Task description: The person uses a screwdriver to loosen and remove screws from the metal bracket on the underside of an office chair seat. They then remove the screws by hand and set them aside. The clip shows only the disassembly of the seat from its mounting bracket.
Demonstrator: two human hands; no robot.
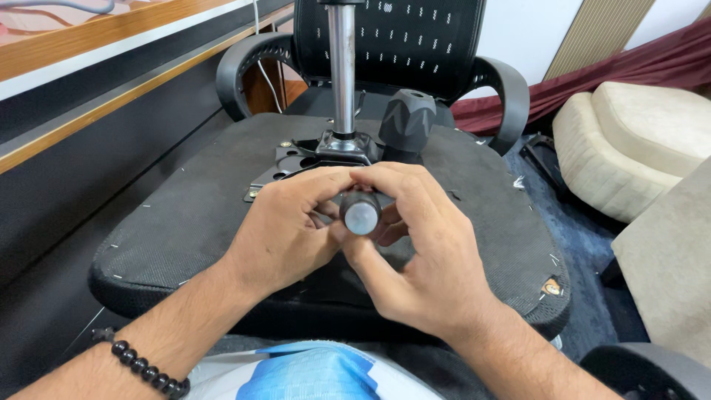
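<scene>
An office chair seat (185,215) lies upside down in front of me, its dark fabric underside up. A black metal mechanism plate (296,159) is bolted to it, and a chrome gas-lift column (342,70) rises from the plate. A black faceted knob (407,118) stands beside the column. My left hand (285,233) and my right hand (422,259) meet over the seat, both closed around a short dark cylindrical handle with a round grey end (361,215) facing me. Its far end is hidden by my fingers.
A second black mesh office chair (400,37) with curved armrests stands behind the seat. A dark desk with a wooden edge (111,104) runs along the left. Beige cushions (629,141) and a maroon cloth (592,74) lie at the right. Another chair's armrest (652,370) shows bottom right.
</scene>
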